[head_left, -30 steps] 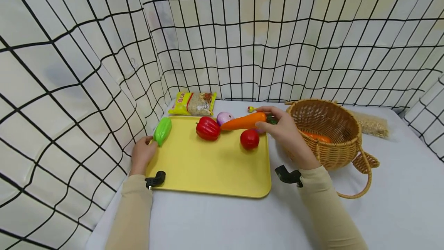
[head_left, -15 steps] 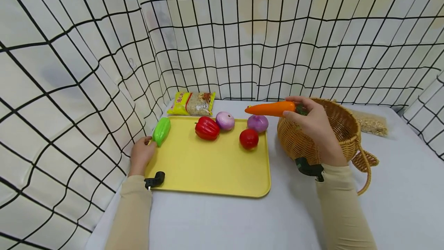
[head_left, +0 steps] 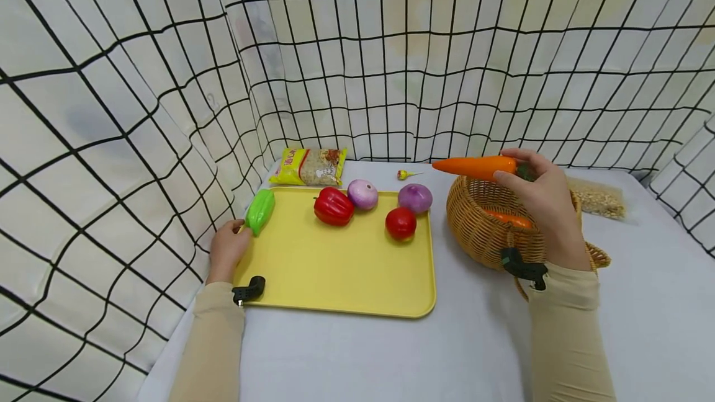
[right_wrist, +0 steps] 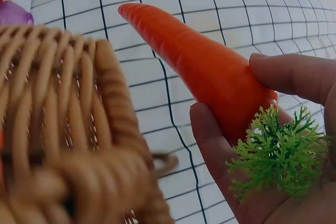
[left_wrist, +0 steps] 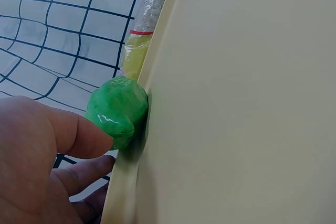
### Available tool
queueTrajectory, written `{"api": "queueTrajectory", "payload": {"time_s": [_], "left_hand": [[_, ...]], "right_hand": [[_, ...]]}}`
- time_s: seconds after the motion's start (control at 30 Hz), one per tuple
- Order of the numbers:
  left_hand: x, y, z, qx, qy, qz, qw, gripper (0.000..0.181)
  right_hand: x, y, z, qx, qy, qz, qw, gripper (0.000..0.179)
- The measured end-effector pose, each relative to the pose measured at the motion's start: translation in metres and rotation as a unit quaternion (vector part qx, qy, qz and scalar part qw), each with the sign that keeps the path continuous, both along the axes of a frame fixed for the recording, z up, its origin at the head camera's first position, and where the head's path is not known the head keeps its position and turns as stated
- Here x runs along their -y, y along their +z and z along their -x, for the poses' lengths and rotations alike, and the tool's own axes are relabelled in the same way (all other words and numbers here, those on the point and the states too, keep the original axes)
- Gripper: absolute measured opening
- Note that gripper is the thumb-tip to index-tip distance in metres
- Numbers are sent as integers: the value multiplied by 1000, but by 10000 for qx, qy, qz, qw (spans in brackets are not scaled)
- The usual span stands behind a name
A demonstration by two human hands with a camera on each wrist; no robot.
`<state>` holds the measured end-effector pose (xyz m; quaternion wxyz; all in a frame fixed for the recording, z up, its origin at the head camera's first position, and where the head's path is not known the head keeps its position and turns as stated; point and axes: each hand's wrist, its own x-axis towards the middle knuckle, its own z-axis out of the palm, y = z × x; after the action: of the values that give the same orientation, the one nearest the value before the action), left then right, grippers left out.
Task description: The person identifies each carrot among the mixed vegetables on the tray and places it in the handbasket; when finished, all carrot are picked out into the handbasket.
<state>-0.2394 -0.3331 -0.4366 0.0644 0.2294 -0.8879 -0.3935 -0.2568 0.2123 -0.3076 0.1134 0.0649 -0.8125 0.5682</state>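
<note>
In the head view my right hand [head_left: 550,200] pinches an orange carrot [head_left: 472,167] by its thick end over the wicker basket [head_left: 475,234], tip pointing left; its leafy green top [right_wrist: 278,156] shows in the right wrist view. Another orange thing [head_left: 509,218] lies inside the basket. My left hand [head_left: 228,247] grips the left rim of the yellow tray [head_left: 335,272], fingertips right at a green ridged vegetable [head_left: 260,211] leaning over that rim. Along the tray's far side lie a red bell pepper [head_left: 333,206], two purple onions [head_left: 362,194] and a tomato [head_left: 401,224].
A yellow printed bag of grain [head_left: 310,166] lies behind the tray. Near it is a small red-and-yellow item [head_left: 403,174]. A clear bag of oats [head_left: 598,199] lies right of the basket. Black wire grid [head_left: 391,79] over white cloth borders the back and sides.
My right hand has carried the carrot rightward from above the tray to over the basket. The left hand and the tray stay where they were.
</note>
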Motion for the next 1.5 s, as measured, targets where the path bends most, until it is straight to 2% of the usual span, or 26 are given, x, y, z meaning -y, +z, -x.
{"api": "queueTrajectory", "payload": {"time_s": [0.17,0.3,0.43,0.53,0.6,0.77,0.87,1.0,1.2,1.5], "left_hand": [[0,2,-2,51,-2,-106,9999,58],[1,2,-3,99,-3,-160,9998,59],[1,2,-3,92,-14,-175,9998,59],[1,2,-2,65,-25,-177,9998,59],[1,2,-2,54,-30,-170,9998,59],[1,2,-2,61,-45,-112,9999,59],[0,2,-2,65,-47,-104,9999,59],[-1,3,-2,49,-41,-91,9999,59],[0,2,-1,33,-66,-44,10000,59],[0,1,-1,67,-79,-75,9999,59]], "right_hand": [[-13,0,0,-22,-475,-47,9989,47],[-24,-1,1,128,-759,110,9970,46],[-36,-3,2,426,-967,405,9936,42],[-44,-6,4,574,-951,486,9926,41],[-47,-9,5,650,-947,339,9928,43],[-46,-15,9,877,-970,-477,9903,56],[-44,-17,9,822,-878,-963,9881,63],[-41,-18,10,719,-650,-1647,9816,63],[-35,-19,12,818,-354,-1968,9764,59],[-32,-21,12,1136,-148,-2510,9612,63]]}}
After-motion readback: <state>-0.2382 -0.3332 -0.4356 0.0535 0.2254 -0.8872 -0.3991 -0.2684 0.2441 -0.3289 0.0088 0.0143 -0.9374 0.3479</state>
